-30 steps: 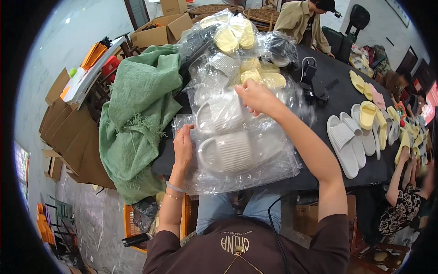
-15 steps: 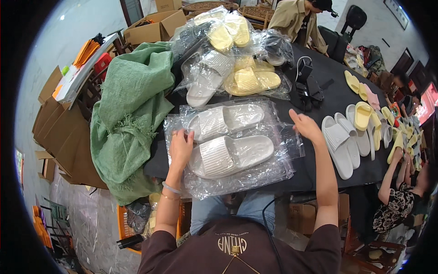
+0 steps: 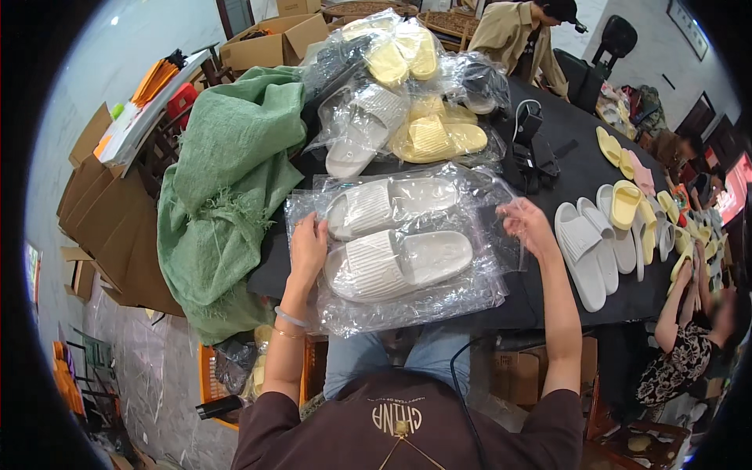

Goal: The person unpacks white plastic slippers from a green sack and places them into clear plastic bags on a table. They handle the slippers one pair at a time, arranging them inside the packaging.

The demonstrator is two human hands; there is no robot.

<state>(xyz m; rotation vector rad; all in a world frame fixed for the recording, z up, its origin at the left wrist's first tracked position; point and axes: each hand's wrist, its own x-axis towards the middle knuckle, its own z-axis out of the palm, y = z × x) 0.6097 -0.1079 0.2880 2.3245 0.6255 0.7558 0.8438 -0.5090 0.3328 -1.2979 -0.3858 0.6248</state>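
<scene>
A pair of white slide slippers [image 3: 399, 266] lies side by side inside a clear plastic bag [image 3: 462, 301] on the black table in front of me. The ribbed straps face left and the heels point right. My left hand [image 3: 308, 247] is closed on the bag's left edge, beside the slippers' toes. At the opposite side, my right hand [image 3: 529, 227] pinches the loose upper right part of the bag between thumb and fingers. More flat clear plastic lies beneath the pair.
Bagged yellow slippers [image 3: 439, 139] and white slippers [image 3: 362, 129] are heaped beyond. Green woven cloth [image 3: 227, 196] drapes at left. Loose slippers [image 3: 580, 254] line the right side, near a black device [image 3: 536, 153]. An orange crate [image 3: 207, 372] stands below left. Other people work at back and right.
My right hand has gone from spread fingers to a pinch on the bag, whose right part is lifted a little. My left hand stays at the left edge.
</scene>
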